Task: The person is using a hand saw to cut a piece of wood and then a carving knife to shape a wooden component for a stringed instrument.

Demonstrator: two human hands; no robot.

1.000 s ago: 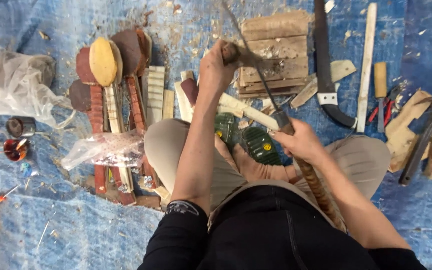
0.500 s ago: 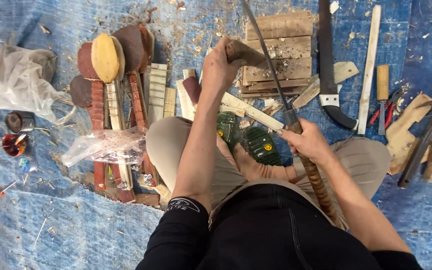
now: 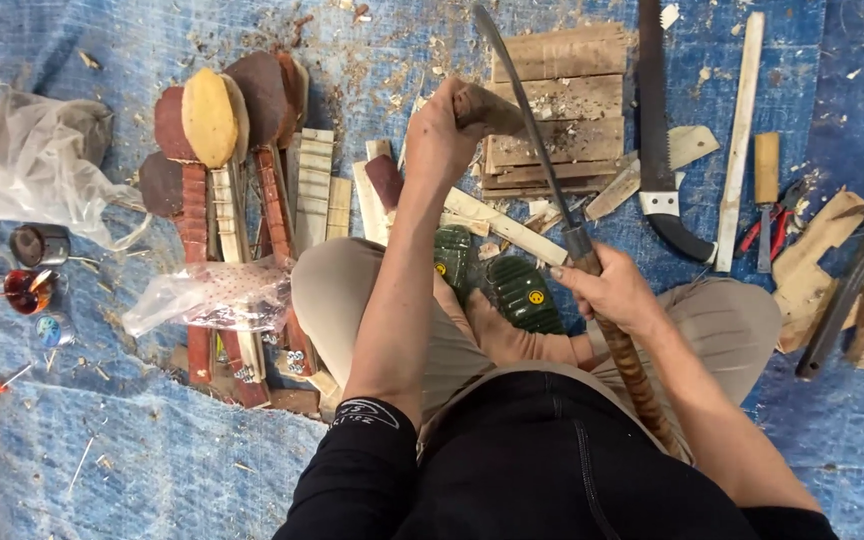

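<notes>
Your left hand (image 3: 439,135) is clenched around a short brown wooden piece (image 3: 487,108), held up over the stack of pale wooden slats (image 3: 562,110) on the blue tarp (image 3: 152,460). Your right hand (image 3: 612,292) is closed on the wrapped handle of a long curved blade (image 3: 527,120), whose metal runs up and away from you and crosses the wooden piece just beside your left fingers. You sit cross-legged on the tarp with green sandals (image 3: 497,280) at your feet.

To your left, a clear plastic bag (image 3: 217,295) lies across the lower ends of a row of carved wooden necks (image 3: 242,190) with rounded reddish heads and one yellow head; what is inside the bag cannot be made out. Farther left, a larger crumpled translucent bag (image 3: 27,165) sits at the edge of the tarp. Below it stand small round containers: a dark cylindrical tin (image 3: 37,243), an open pot holding red liquid (image 3: 27,290) with a thin stick resting in it, and a small round lid with a bluish label (image 3: 50,330).

To your right lie a hand saw (image 3: 657,130) with a black grip, a long pale wooden strip (image 3: 737,140), red-handled pliers (image 3: 770,235), a hammer (image 3: 847,285) and pale wood offcuts (image 3: 832,250). Wood chips are scattered over the tarp near the slats.
</notes>
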